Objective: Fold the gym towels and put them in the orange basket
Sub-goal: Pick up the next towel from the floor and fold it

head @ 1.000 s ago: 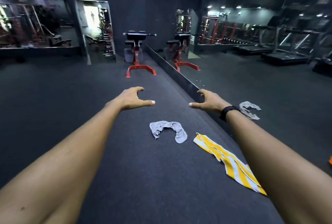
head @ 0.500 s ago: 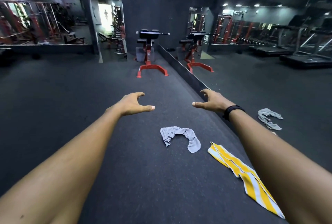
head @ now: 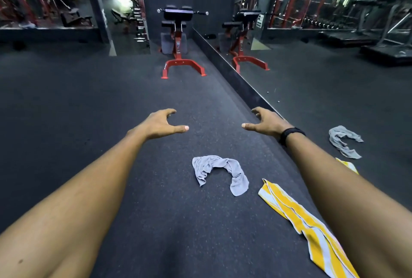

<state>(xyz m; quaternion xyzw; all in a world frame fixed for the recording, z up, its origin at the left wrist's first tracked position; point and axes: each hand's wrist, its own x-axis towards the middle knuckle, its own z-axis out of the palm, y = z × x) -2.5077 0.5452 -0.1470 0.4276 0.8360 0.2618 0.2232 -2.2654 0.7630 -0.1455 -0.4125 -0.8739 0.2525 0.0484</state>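
Nearing grey towel, hands unchanged, empty

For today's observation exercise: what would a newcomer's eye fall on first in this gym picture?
First, two bare arms reaching forward, the left hand and right hand both empty above the dark floor. Next, the yellow striped towel lying long at lower right, with a crumpled grey towel just left of it. Further back, a red bench stands beside the wall mirror.
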